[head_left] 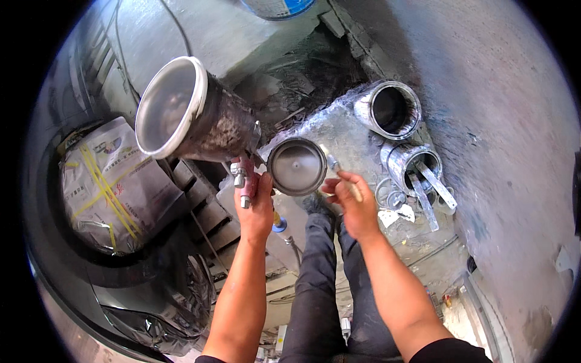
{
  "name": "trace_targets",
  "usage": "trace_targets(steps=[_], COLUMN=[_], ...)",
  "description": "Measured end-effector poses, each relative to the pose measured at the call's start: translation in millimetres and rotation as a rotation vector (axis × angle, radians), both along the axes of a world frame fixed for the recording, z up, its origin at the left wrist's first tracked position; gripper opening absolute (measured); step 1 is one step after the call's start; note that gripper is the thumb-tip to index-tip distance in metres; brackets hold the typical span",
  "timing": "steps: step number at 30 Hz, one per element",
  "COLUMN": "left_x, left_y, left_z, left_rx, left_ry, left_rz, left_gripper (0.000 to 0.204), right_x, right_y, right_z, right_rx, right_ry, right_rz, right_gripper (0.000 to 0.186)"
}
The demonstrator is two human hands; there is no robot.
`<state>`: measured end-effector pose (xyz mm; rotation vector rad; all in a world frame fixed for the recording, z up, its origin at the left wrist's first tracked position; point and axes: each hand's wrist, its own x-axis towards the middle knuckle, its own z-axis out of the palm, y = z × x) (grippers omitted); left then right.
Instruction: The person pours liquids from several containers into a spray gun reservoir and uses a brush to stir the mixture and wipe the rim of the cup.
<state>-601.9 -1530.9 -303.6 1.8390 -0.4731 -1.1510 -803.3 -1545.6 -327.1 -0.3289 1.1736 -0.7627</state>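
Observation:
My left hand [257, 209] is closed around a red-bodied paint spray gun [246, 175] with metal knobs. Its large cup [224, 124], stained dark outside and whitish at the rim, tilts up to the left with its mouth uncovered. Beside the left fingers is a round lid [296, 166] with a dark rim and a greyish inside; whether those fingers grip it, I cannot tell. Between the bent fingers of my right hand [358, 209] is a small brush [332, 160] with a pale handle. Its tip points up, close to the lid's right edge.
Two paint-smeared cans stand at right, one farther [365, 113] and one nearer [394, 162] with stirring sticks [434, 181] in it. At left, a dark car body [66, 254] has a wheel wrapped in taped paper [115, 187]. Wooden slats [204, 199] and a hose fitting [279, 224] lie below my left hand.

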Motion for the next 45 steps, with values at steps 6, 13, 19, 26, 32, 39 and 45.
trace_targets(steps=[6,13,19,26,32,39,45], left_x=[-34,-77,-80,-79,-59,-25,18], left_y=[4,12,32,44,47,14,18], left_z=[14,19,5,-21,-45,-65,-110], left_rx=[-0.006,0.002,0.034,0.045,-0.072,0.06,0.204], left_ry=[0.021,0.048,-0.055,-0.191,-0.38,-0.109,-0.269], left_rz=[-0.083,-0.197,-0.242,-0.169,-0.179,-0.005,-0.09], left_gripper=[0.009,0.009,0.018,0.01,0.018,0.035,0.022], right_x=[-1,-49,-133,-147,-137,-141,-131], right_y=[7,21,-28,-122,-138,-122,-115], right_z=[21,15,2,-24,-35,-23,-17], right_rx=[0.071,0.029,0.032,-0.506,-1.006,-1.058,-0.977], right_ry=[-0.172,-0.115,0.391,1.366,1.555,1.494,1.537], right_rz=[-0.257,-0.4,-0.413,0.248,0.586,0.735,0.643], right_gripper=[0.036,0.031,0.033,0.034,0.03,0.032,0.031])
